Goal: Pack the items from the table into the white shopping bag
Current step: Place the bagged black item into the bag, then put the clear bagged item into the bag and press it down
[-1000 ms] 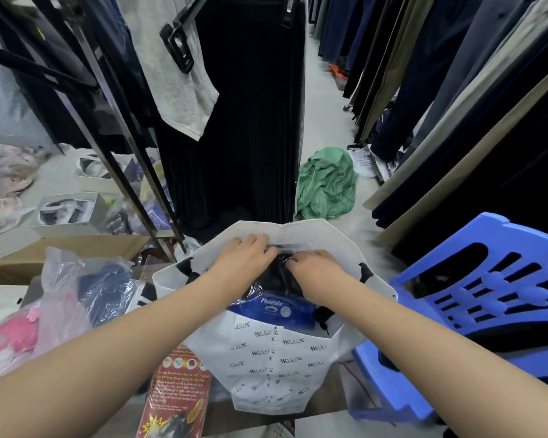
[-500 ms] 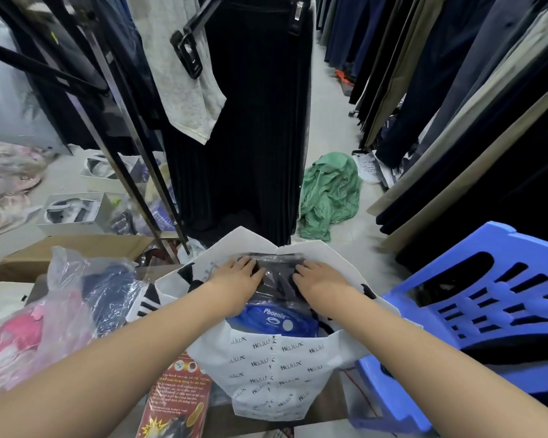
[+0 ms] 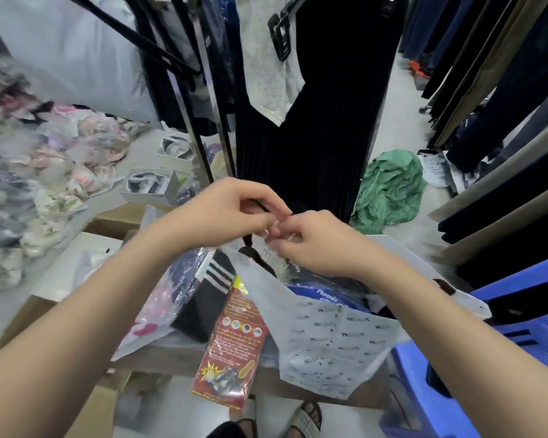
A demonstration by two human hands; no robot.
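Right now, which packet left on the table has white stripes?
The black pack, lying between the pink plastic-wrapped bundle and the red packet. Three white stripes cross its upper end; its neighbours show none.

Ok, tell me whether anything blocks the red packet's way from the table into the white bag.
The left hand, pinching a black strap, and the right hand meet right over the white bag's mouth, covering it. The bag's side wall also rises between the red packet and the opening. Nothing else visible.
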